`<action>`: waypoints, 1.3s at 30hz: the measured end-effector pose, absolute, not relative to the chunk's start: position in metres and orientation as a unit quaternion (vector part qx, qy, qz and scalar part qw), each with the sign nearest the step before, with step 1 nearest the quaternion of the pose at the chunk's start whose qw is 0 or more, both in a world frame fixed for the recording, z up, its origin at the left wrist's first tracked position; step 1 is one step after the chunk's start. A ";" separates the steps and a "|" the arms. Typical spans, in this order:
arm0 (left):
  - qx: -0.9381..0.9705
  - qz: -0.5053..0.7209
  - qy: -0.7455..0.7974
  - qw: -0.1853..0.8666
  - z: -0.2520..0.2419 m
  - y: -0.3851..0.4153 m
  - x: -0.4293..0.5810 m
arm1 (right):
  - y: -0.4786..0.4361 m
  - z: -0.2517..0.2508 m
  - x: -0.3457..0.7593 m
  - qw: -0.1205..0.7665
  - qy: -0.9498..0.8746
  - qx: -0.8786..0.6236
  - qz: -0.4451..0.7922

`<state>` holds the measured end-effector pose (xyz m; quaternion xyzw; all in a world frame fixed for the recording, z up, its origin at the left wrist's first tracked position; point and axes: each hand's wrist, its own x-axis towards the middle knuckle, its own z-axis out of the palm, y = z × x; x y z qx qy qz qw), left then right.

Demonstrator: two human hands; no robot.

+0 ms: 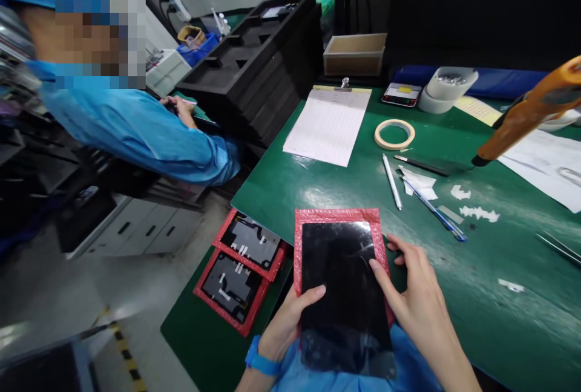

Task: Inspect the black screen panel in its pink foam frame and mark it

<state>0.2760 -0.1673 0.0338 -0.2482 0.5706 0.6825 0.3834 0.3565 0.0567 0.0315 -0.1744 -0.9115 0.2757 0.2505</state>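
A black, glossy tablet screen (pixel 340 295) lies over a red bubble-wrap sheet (pixel 336 215) at the near edge of the green table, its lower end above my lap. My left hand (pixel 293 316) grips its left side, thumb on the glass and fingers hidden beneath. On the other side, my right hand (pixel 411 289) holds the right edge together with the wrap, thumb on the glass and fingers curled at the side. Two similar panels with grey-and-black backs, an upper panel (pixel 254 244) and a lower panel (pixel 231 283), rest on red bubble wrap to the left.
On the green table (pixel 476 295) are a clipboard with paper (pixel 333 123), a tape roll (pixel 394 134), a white pen (pixel 392 181), a blue pen (pixel 433 207) and paper scraps. An orange tool (pixel 526 114) hangs at right. Black trays (pixel 267 71) stand stacked beside a co-worker (pixel 136 132).
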 end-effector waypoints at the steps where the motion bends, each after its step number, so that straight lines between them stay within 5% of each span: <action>1: -0.242 0.683 0.569 0.389 0.033 -0.168 0.276 | 0.058 0.032 0.357 0.251 -0.909 -0.171 0.285; 21: -0.046 0.567 0.694 0.441 0.086 -0.199 0.286 | 0.050 0.118 0.374 0.430 -0.770 -0.147 0.447; 33: 0.044 0.529 0.813 0.240 0.085 -0.204 0.285 | 0.060 0.132 0.384 0.454 -0.778 -0.126 0.415; 39: 0.043 0.512 0.821 0.249 0.086 -0.201 0.288 | 0.055 0.132 0.390 0.463 -0.789 -0.186 0.360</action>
